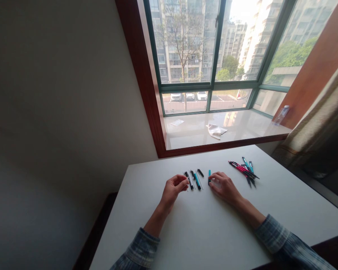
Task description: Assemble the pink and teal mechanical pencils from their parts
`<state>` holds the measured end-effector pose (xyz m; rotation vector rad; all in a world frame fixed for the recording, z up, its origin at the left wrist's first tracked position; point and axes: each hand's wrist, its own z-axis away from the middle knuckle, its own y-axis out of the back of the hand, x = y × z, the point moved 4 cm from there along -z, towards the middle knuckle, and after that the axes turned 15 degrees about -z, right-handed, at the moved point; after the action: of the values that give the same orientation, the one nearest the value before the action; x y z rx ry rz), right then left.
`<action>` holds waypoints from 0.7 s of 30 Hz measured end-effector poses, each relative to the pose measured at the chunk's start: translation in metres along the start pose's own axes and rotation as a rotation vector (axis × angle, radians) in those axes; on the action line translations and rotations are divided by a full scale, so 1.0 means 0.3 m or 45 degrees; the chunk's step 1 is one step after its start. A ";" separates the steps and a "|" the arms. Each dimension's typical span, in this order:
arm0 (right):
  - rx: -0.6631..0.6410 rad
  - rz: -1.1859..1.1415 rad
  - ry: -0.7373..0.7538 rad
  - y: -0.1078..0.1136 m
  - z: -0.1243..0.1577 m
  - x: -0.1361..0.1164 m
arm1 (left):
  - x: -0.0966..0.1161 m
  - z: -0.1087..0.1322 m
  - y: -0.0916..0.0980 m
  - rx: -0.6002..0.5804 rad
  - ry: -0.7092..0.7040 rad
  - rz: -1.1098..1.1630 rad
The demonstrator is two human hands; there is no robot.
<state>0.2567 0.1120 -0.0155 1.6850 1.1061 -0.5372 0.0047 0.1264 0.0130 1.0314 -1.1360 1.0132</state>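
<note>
Several black and teal pen parts (197,181) and thin clear rods lie side by side on the white table. At their left end is my left hand (174,186), its thumb and fingertips pinched together; whatever they hold is too small to name. My right hand (223,185) rests on the table right of the row, its fingers closed on a teal pen barrel (209,173) that stands out beyond the fingertips. A short black piece (201,173) lies between the hands, touched by neither.
A pile of red, black and teal pens (243,170) lies at the back right of the white table (214,232). Beyond the table, the windowsill (186,138) bears a crumpled white cloth (216,131), a paper and a clear bottle (281,115). A wall rises at the left.
</note>
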 end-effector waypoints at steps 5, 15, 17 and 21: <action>-0.045 -0.022 0.025 -0.019 0.001 -0.014 | 0.005 0.001 -0.002 -0.009 0.011 -0.023; -0.086 -0.093 0.054 -0.037 -0.004 -0.041 | 0.007 -0.001 -0.002 0.003 0.005 -0.029; -0.091 -0.099 0.048 -0.040 -0.004 -0.043 | 0.008 0.000 -0.003 0.003 0.007 -0.037; -0.097 -0.096 0.061 -0.040 -0.003 -0.045 | 0.007 -0.001 -0.004 -0.002 0.009 -0.050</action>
<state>0.2399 0.1081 -0.0107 1.6023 1.2138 -0.4982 0.0061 0.1265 0.0150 1.0444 -1.1069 0.9841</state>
